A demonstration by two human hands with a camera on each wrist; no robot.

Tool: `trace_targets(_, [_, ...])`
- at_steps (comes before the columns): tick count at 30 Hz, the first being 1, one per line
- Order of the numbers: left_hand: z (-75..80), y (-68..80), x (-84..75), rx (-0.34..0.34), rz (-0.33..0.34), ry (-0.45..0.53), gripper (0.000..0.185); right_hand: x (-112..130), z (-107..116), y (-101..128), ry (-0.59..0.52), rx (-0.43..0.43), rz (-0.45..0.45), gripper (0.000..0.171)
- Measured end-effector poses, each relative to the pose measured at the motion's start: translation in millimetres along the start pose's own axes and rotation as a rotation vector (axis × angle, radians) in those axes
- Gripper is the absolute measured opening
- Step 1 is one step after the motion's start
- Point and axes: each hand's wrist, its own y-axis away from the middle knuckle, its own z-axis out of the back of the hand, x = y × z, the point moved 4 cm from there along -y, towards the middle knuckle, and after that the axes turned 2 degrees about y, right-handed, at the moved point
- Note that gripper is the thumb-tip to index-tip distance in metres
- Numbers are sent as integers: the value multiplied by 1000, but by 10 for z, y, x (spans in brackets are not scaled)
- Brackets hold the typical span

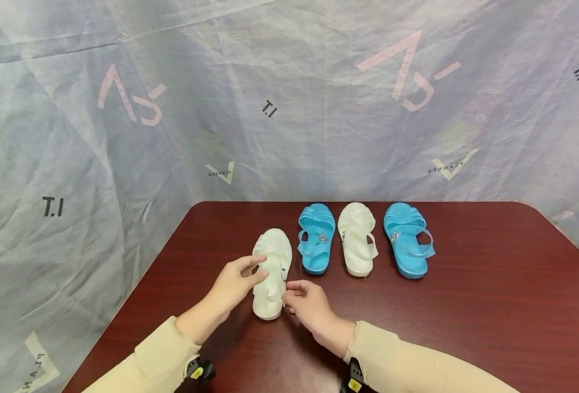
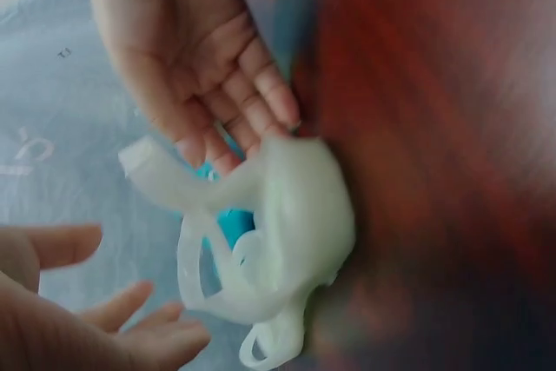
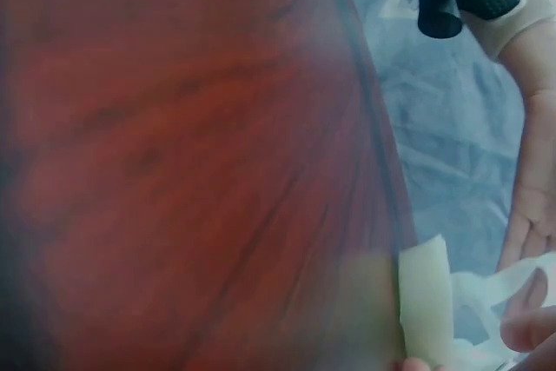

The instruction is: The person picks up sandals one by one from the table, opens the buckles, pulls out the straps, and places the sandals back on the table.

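A white jelly sandal (image 1: 272, 245) lies toe-away on the table, left of the other sandals. My left hand (image 1: 237, 281) is at its left side, fingers spread and relaxed over the straps. In the left wrist view, these fingers (image 2: 148, 323) have nothing between them. My right hand (image 1: 314, 311) is at the right side of the heel. Its fingertips (image 2: 282, 110) lie right at the edge of the sandal (image 2: 317, 206). A loose strap end (image 2: 143, 162) sticks up from the sandal. In the right wrist view, the heel (image 3: 426, 301) shows beside a fingertip (image 3: 415, 364).
To the right stand a blue sandal (image 1: 317, 265), a white sandal (image 1: 358, 265) and another blue sandal (image 1: 411, 265) in a row near the back edge. All are on a dark red wooden table (image 1: 491, 305). A grey printed cloth (image 1: 309, 136) hangs behind and around it.
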Motion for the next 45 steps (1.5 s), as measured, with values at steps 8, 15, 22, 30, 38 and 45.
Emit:
trace_targets(8, [-75, -256, -13, 62, -126, -281, 40, -80, 18, -100, -40, -36, -51, 26])
trace_targets(15, [-100, -382, -60, 20, -208, -384, 36, -63, 45, -136, -56, -52, -66, 20])
trace_targets(22, [-145, -418, -83, 146, -275, -479, 21, -23, 72, -148, -62, -21, -106, 19])
trace_targets(30, [-71, -576, 16, 295, -237, -475, 10, -17, 86, -172, -123, -7, -107, 20])
trace_targets(38, [-60, -637, 183, 412, -164, -340, 18, -32, 80, -209, -132, -21, -88, 21])
trace_targets(45, [-97, -659, 216, 478, -163, -297, 21, -9, 103, -263, -127, -56, -83, 21])
